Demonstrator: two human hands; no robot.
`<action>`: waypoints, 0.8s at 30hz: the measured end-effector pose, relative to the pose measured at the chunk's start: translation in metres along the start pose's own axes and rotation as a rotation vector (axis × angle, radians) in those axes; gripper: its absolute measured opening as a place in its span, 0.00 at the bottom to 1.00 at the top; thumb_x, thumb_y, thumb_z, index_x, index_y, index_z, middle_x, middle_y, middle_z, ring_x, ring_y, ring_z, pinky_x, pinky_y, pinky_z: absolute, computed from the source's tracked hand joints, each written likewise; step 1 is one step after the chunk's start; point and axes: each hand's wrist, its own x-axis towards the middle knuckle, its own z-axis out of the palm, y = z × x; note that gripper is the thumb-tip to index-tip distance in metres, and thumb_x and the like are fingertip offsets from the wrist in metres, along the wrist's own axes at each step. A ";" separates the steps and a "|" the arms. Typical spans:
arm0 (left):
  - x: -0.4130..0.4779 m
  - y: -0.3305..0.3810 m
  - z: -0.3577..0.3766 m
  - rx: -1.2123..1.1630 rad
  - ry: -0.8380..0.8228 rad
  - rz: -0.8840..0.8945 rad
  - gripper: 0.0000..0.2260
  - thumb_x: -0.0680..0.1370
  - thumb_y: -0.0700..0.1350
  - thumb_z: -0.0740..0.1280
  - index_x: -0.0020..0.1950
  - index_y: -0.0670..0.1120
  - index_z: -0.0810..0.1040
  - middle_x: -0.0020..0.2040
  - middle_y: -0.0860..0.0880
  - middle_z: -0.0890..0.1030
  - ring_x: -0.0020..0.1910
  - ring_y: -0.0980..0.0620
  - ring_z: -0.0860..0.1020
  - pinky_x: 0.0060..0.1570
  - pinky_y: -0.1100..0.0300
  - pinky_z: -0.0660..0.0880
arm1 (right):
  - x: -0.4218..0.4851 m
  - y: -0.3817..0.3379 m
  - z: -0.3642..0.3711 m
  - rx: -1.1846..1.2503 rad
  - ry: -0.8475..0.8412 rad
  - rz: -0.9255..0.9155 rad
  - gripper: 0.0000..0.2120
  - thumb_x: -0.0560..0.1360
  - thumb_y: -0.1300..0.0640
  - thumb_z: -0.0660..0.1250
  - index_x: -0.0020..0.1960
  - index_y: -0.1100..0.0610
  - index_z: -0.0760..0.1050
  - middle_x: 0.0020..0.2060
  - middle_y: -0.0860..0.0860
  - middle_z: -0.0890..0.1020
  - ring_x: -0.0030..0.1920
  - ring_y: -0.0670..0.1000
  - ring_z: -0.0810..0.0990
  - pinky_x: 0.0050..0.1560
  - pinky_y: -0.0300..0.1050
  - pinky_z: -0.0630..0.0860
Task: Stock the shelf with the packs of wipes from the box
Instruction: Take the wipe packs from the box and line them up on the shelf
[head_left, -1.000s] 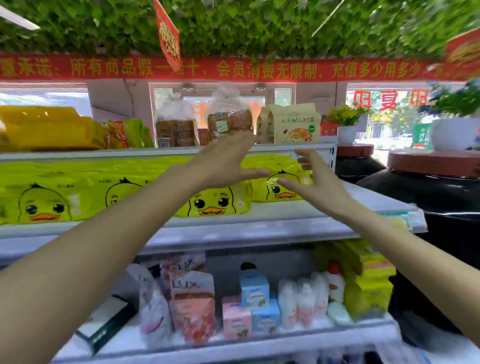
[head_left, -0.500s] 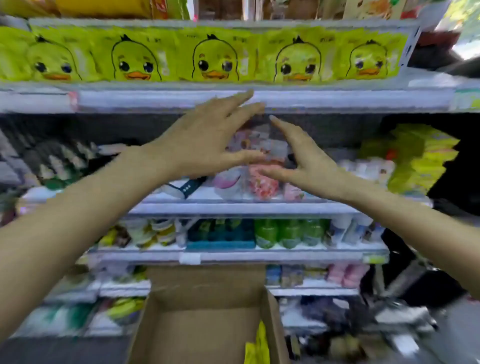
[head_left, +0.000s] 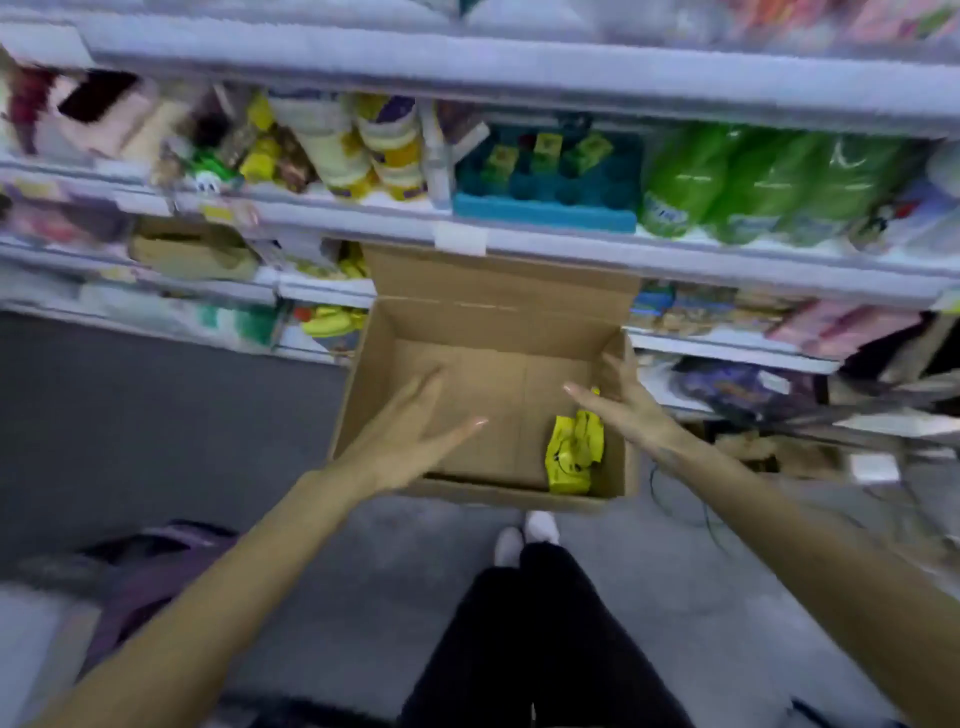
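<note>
Crossing wipes pack (head_left: 571, 457) in box (head_left: 493, 379): R hand (head_left: 626, 410); shelves (head_left: 571, 248) blurred.

Left grip (head_left: 410, 434) and right grip (head_left: 626, 402) outstretched, fingers straight, holding nothing.

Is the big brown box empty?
Almost empty, not quite. The open cardboard box shows a mostly bare bottom, with only yellow packs left by its right wall, near the front corner.
</note>
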 end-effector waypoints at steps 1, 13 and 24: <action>0.000 -0.014 0.012 -0.020 -0.050 -0.051 0.38 0.75 0.66 0.57 0.79 0.53 0.48 0.80 0.54 0.48 0.78 0.56 0.50 0.70 0.66 0.48 | 0.003 0.020 0.006 -0.009 -0.046 0.075 0.44 0.69 0.42 0.73 0.76 0.58 0.57 0.66 0.50 0.69 0.66 0.49 0.68 0.72 0.50 0.63; 0.101 -0.095 0.125 -0.572 -0.208 -0.384 0.25 0.79 0.56 0.62 0.75 0.51 0.64 0.71 0.53 0.69 0.69 0.54 0.67 0.67 0.62 0.63 | 0.051 0.165 0.050 0.142 0.194 0.421 0.50 0.55 0.24 0.69 0.70 0.49 0.69 0.64 0.47 0.77 0.65 0.50 0.74 0.69 0.53 0.69; 0.257 -0.129 0.230 -0.723 -0.366 -0.357 0.18 0.80 0.56 0.59 0.69 0.54 0.67 0.70 0.53 0.70 0.65 0.55 0.71 0.60 0.56 0.69 | 0.111 0.228 0.079 0.065 0.472 0.439 0.30 0.74 0.42 0.67 0.70 0.55 0.66 0.63 0.51 0.75 0.63 0.52 0.74 0.63 0.46 0.70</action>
